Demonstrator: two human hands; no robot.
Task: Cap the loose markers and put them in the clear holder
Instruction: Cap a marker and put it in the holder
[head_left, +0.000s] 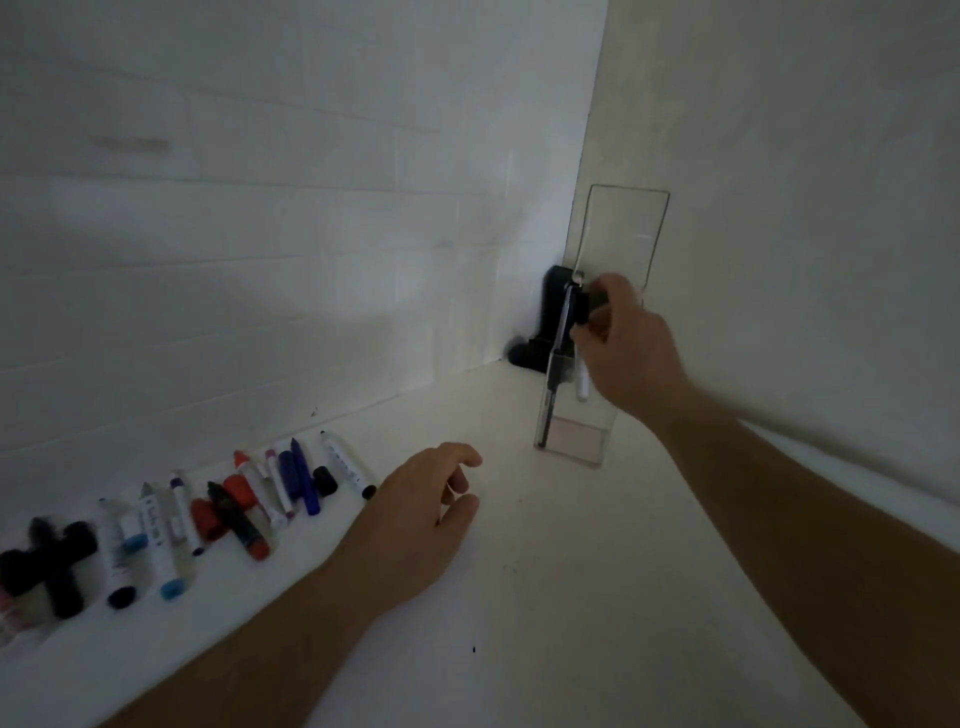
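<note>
With the right hand (621, 332) pinching a black-capped marker (583, 353) at the clear holder (597, 332) near the bench's far corner, left hand (426, 499) loosely open and empty, a nudge could topple the holder.

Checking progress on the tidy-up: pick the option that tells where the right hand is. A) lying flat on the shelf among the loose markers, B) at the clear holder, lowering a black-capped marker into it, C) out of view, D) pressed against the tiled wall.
B: the right hand grips a black-capped marker inside the clear holder.
</note>
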